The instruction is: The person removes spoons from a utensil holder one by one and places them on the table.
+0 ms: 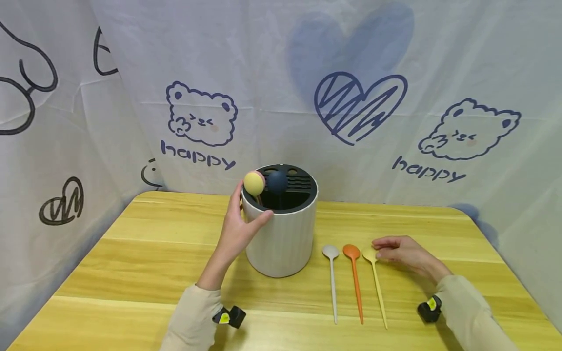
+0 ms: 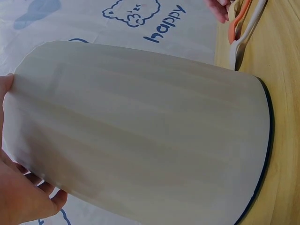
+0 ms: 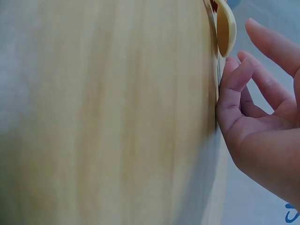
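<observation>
In the lower left and lower right of the head view, a person's pale sleeves (image 1: 193, 312) reach over a wooden table (image 1: 131, 263). Right of centre lie a white spoon (image 1: 331, 251), an orange spoon (image 1: 351, 251) and a yellow spoon (image 1: 369, 253), side by side, handles toward the bottom edge. The right hand (image 1: 406, 253) is at the yellow spoon's bowl, thumb and fingers parted, gripping nothing; whether it touches the bowl cannot be told. At the centre stands a white container (image 1: 281, 243), upright; the left hand (image 1: 239, 226) grips its upper left side, thumb in front, fingers curled around. A yellow ball (image 1: 254, 184) and a dark blue ball (image 1: 277, 182) show at its black top. Behind hangs a printed curtain (image 1: 272, 73).
</observation>
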The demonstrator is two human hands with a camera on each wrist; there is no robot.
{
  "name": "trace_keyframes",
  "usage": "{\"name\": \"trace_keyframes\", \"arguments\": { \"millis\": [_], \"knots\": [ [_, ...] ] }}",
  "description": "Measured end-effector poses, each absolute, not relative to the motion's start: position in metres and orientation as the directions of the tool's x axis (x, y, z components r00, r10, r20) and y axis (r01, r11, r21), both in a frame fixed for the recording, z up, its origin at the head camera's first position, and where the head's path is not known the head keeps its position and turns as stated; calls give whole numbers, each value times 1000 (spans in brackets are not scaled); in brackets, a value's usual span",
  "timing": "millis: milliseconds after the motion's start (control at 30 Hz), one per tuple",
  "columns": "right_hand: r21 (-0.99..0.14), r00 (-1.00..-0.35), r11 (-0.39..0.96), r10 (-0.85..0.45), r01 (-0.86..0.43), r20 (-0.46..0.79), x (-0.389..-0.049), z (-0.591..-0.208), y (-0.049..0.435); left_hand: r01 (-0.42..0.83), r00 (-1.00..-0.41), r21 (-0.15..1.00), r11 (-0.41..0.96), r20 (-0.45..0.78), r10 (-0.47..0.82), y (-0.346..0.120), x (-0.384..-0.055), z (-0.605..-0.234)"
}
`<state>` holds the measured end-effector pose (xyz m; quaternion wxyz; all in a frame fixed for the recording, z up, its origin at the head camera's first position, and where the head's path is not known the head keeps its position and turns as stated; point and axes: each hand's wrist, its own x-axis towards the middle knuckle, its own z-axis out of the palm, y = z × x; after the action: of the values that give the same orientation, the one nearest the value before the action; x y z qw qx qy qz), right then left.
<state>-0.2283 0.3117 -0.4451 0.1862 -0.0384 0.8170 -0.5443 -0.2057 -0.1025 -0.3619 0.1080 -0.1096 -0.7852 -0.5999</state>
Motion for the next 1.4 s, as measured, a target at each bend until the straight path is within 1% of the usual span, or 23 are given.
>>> {"name": "trace_keyframes", "arguments": {
  "millis": [300, 533, 800, 967, 1200, 1400],
  "knots": [
    [-912, -938, 381, -234, 152, -254, -227, -447, 312, 305, -951, 915, 263, 305, 42, -102, -204, -365],
    [-916, -952, 368, -185, 164, -244, -226, -443, 307, 313, -949, 915, 256, 313, 43, -102, -204, -366],
    [-875, -977, 476, -132, 85, -166, -227, -426, 296, 309, -950, 916, 257, 308, 43, -103, -203, -365],
    [-884, -979, 464, -147, 57, -141, -230, -412, 290, 313, -949, 915, 253, 312, 49, -103, -204, -366],
    [-896, -981, 442, -184, -26, -63, -229, -381, 267, 321, -947, 915, 243, 317, 57, -102, -205, -366],
    [-891, -965, 445, -260, -87, -36, -232, -348, 240, 326, -945, 912, 248, 323, 51, -102, -206, -366]
  ]
}}
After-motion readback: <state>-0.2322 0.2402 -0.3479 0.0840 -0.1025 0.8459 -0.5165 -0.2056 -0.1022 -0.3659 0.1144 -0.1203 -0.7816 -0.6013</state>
